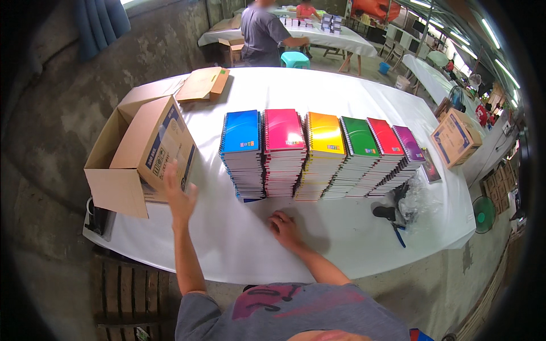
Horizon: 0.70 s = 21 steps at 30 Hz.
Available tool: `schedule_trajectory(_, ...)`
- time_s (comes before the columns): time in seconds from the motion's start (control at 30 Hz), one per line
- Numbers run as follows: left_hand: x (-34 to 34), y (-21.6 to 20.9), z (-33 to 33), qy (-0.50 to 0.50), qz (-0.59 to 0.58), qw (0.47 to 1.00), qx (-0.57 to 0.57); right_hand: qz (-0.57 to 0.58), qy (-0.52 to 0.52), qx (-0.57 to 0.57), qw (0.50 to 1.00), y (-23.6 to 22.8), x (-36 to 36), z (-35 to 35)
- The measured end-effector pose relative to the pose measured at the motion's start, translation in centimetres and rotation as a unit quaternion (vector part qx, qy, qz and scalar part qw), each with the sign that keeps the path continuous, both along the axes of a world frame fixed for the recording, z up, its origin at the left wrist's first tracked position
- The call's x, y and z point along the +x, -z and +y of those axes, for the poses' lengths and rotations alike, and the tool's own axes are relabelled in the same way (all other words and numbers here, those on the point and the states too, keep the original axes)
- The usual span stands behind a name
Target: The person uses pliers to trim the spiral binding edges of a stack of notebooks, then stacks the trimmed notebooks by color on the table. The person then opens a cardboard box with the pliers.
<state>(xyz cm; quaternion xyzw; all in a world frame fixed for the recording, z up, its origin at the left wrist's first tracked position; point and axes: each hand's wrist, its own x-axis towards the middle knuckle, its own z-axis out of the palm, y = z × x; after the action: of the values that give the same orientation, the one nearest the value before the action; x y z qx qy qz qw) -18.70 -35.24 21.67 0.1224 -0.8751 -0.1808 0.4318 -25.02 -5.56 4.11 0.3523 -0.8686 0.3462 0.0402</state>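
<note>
My left hand (181, 198) is raised beside the near right side of an open cardboard box (129, 187), fingers stretched and slightly blurred, holding nothing. On the white table, my right hand (285, 229) rests with curled fingers and no visible object in them; its palm is hidden. Beyond it stand stacks of spiral notebooks in a row: blue (241, 133), pink (284, 131), yellow (325, 134), green (359, 137), red (385, 137) and purple (408, 143). The blue, pink and yellow stacks look taller than the purple one.
Clear plastic wrap (420, 202) lies right of the stacks, near a blue-handled tool (398, 235) and a dark object (384, 212). A closed carton (455, 138) sits at the table's right end. A flattened carton piece (200, 85) lies behind the box. Another person (263, 34) stands beyond.
</note>
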Motion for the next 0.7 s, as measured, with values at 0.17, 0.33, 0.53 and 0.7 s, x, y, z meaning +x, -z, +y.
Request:
schedule_trajectory(0.17, 1.6, 11.4, 1.7, 0.108, -0.136, 0.957, 0.231, 0.011, -0.039, -0.076, 0.996, 0.8, 1.7, 2.6)
schedule_trajectory(0.33, 0.1, 13.0, 4.6, 0.136, -0.211, 0.927, 0.277, -0.055, 0.026, -0.065, 0.996, 1.0, 4.6, 8.0)
schedule_trajectory(0.53, -1.5, 15.6, 5.0, 0.131, -0.202, 0.953, 0.182, -0.077, 0.181, -0.108, 0.974, -1.7, 3.1, 11.5)
schedule_trajectory(0.7, -4.7, 16.7, 6.5, 0.096, -0.264, 0.936, 0.211, -0.098, 0.285, -0.080, 0.950, -0.4, -2.0, 10.2)
